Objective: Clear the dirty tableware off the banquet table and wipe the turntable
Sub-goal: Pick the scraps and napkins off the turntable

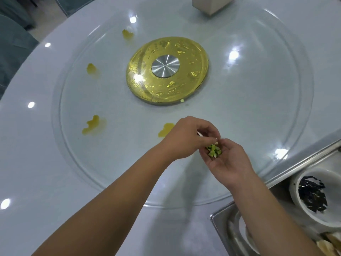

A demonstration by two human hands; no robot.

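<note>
Scraps of chopped green vegetable (214, 151) are cupped in the half-open right hand (224, 160) while the left hand (186, 137), fingertips pinched, drops more in, above the round glass turntable (239, 100) with yellow sauce smears (92, 124).

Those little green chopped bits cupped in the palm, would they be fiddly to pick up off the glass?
Probably fiddly: the small green chopped vegetable pieces are tiny, loose cubes, so they likely scatter if pushed. They look light and perhaps moist, so may stick to skin. One stray green cube still sits by the round gold centre disc.
</note>
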